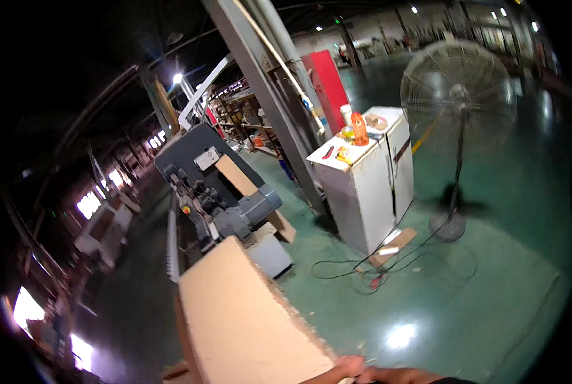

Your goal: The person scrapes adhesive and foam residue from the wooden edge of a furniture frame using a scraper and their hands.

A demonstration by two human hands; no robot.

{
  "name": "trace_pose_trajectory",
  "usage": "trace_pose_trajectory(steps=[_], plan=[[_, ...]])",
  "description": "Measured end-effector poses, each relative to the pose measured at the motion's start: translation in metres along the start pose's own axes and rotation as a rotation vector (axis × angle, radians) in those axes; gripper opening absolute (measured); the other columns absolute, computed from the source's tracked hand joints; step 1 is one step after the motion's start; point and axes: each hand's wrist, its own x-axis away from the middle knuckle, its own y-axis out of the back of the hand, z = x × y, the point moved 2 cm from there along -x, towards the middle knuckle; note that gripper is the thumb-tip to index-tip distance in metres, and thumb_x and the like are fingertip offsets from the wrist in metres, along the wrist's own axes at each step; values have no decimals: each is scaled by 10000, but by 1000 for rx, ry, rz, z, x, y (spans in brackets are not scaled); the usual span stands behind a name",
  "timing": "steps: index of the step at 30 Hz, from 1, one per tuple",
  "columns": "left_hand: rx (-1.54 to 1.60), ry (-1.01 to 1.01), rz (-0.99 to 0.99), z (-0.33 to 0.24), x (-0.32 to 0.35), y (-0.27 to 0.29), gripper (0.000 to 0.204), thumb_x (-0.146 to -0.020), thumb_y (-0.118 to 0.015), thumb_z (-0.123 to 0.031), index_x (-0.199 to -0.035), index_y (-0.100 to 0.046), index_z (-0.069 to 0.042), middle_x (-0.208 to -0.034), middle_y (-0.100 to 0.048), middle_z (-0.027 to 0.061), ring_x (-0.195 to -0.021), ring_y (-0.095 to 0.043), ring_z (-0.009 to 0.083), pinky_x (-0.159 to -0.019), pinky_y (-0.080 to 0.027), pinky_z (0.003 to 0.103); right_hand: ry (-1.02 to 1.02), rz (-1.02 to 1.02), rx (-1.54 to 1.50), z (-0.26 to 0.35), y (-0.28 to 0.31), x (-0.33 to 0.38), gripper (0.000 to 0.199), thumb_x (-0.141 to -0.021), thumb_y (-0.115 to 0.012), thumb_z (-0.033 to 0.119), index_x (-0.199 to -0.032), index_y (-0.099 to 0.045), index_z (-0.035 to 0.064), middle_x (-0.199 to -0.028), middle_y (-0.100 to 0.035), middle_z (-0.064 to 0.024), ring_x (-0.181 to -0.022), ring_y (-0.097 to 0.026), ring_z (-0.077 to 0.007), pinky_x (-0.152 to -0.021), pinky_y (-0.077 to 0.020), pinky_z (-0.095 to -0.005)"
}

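My left hand (349,367) and my right hand (366,374) meet at the lower edge of the view, beside the near right corner of a large pale board (247,313). Both look closed, with the fingers curled in. What they hold, if anything, is hidden. The board has a smooth beige face and a rough, crumbly brown right edge. It stretches away from me toward a dark grey machine (219,192), which has a small control panel (206,159) and another beige strip (236,175) on it.
A white cabinet (356,198) with an orange bottle (359,129) on top stands beside a grey steel column (260,83). To its right is a tall pedestal fan (459,96). Black cable (337,276) and flat cardboard (395,246) lie on the green floor (491,275).
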Motion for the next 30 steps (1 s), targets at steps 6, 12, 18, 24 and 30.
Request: trace_pose_trajectory(steps=[6,12,18,24,30], plan=[[-2,-28,-89,-1,-5,-5,370,-920,-492,-316,-1070,-710,-57,-1159,-707,224,-1100,-669,414,-955,-526,535,-30,118,-6,-31,-51,8,417,-859,-560,341,-1114,-764,81,-1271,-685,-198,-1222,-635,-348,-1055,-481,-481],[-49,37,-48,-14,-3,8,375,-940,-487,-344,-1090,-693,-69,-1152,-702,225,-1096,-662,420,-939,-528,533,-91,309,85,-69,-106,18,422,-861,-553,338,-1121,-764,82,-1288,-682,-196,-1240,-630,-343,-1069,-476,-478],[-72,2,-74,-14,-5,4,343,-942,-500,-337,-1068,-687,-78,-1110,-708,222,-1037,-676,428,-903,-539,534,-116,495,612,-181,-88,3,457,-814,-607,351,-1199,-761,157,-1293,-699,-142,-1210,-663,-333,-1015,-525,-480],[-111,5,-25,-11,-13,-2,350,-943,-504,-338,-1107,-676,-81,-1126,-711,219,-1020,-686,427,-898,-550,535,-409,153,360,-261,-27,8,397,-869,-544,324,-1072,-782,79,-1194,-730,-163,-1108,-683,-401,-941,-556,-504],[-109,25,8,-15,-14,4,340,-936,-517,-338,-1091,-678,-82,-1119,-716,198,-1020,-687,420,-898,-547,530,-429,13,229,-255,-55,20,407,-890,-530,329,-999,-775,23,-1079,-733,-226,-1029,-691,-427,-919,-558,-506]])
